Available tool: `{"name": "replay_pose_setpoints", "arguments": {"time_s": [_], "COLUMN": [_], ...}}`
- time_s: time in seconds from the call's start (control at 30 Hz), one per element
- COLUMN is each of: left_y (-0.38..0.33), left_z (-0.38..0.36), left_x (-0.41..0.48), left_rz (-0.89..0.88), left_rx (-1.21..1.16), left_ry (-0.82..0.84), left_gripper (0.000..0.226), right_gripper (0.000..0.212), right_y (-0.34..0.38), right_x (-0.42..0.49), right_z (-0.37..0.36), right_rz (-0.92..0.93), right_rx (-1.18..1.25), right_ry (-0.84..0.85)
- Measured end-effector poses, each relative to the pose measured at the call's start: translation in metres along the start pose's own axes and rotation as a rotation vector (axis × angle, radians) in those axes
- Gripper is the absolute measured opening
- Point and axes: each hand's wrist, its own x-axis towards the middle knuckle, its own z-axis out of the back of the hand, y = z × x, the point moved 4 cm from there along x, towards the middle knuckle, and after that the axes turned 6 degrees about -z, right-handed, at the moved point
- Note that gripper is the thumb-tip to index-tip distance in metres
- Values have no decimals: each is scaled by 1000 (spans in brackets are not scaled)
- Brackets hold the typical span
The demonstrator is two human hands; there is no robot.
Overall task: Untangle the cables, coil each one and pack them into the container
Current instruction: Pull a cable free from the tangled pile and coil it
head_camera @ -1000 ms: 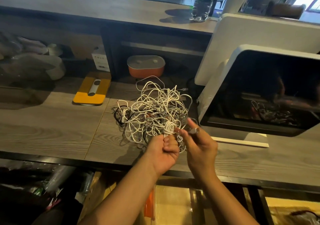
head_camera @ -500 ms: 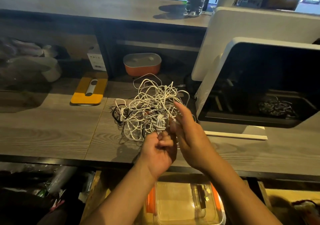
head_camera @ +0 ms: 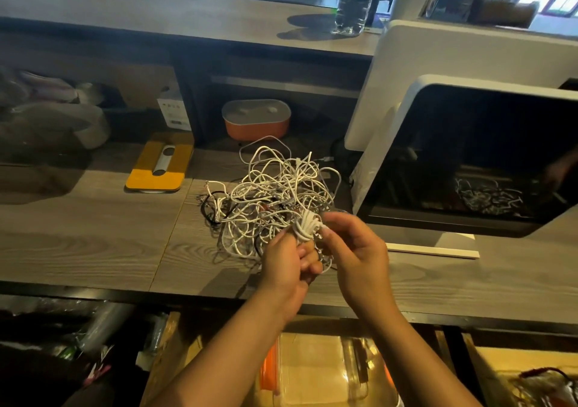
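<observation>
Found tangle of white and black cables [head_camera: 272, 194] heaped on desk [head_camera: 93, 234], just left of monitor [head_camera: 469, 156]. Noted small white coil [head_camera: 308, 226] at tangle's near edge, gripped from below in curled fingers of left hand [head_camera: 286, 270]. Observed right hand [head_camera: 356, 259] pinching coil's right side, apparently thumb against fingertips. Logged clear container [head_camera: 325, 372] below desk edge, apart from cables.
</observation>
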Motion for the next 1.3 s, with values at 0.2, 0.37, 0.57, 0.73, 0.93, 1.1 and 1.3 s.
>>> {"name": "replay_pose_setpoints", "arguments": {"time_s": [0.2, 0.37, 0.57, 0.73, 0.93, 1.1, 1.3], "left_y": [-8, -12, -17, -18, -15, -5, 11], "left_z": [1, 7, 6, 3, 6, 12, 20], "left_x": [0, -1, -5, -1, 9, 20, 47], "left_rz": [-308, -485, -661, -787, -806, -715, -320], "left_rx": [408, 766, 1267, 1445, 1395, 1439, 1365], "left_ry": [86, 134, 171, 204, 162, 100, 82], "left_gripper": [24, 24, 27, 30, 29, 29, 25], "right_gripper": [14, 27, 33, 28, 19, 13, 11], "right_y": [-16, -22, -21, -14, -24, -22, -18], "right_x": [-4, -8, -5, 0, 8, 17, 18], "right_z": [-2, -6, -5, -3, -4, 4, -4], "right_rz": [-316, -408, -436, -264, -256, 172, 198], "right_rx": [352, 552, 648, 292, 254, -345, -424], "right_ry": [-33, 28, 145, 198, 126, -33, 61]}}
